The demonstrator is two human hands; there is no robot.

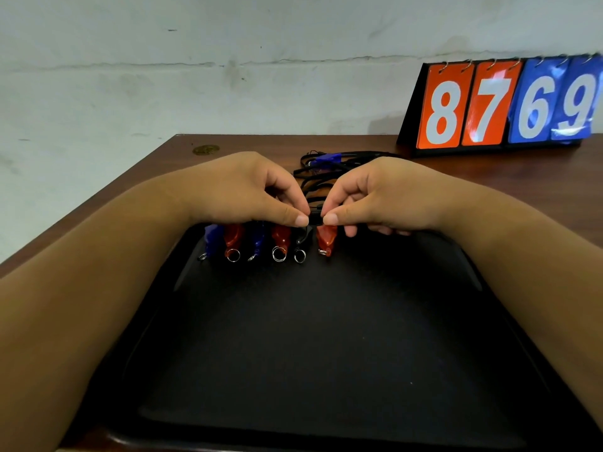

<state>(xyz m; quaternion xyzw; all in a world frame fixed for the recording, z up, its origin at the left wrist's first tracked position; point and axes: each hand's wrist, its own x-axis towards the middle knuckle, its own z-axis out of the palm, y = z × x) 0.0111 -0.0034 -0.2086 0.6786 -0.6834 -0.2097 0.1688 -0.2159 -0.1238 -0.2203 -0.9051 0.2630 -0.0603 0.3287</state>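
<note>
The left hand (261,190) and right hand (375,197) both pinch a black clip (315,218) over the whistles (280,239). Looks like unclipping; next needs a small, careful pull.

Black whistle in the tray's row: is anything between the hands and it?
Nothing visible does. The left hand and right hand both pinch the black whistle at its far end, thumb tips nearly meeting. Two red whistles flank it on the tray, beside the grip rather than in it.

Dim, perhaps overhead light; warped edges.
</note>
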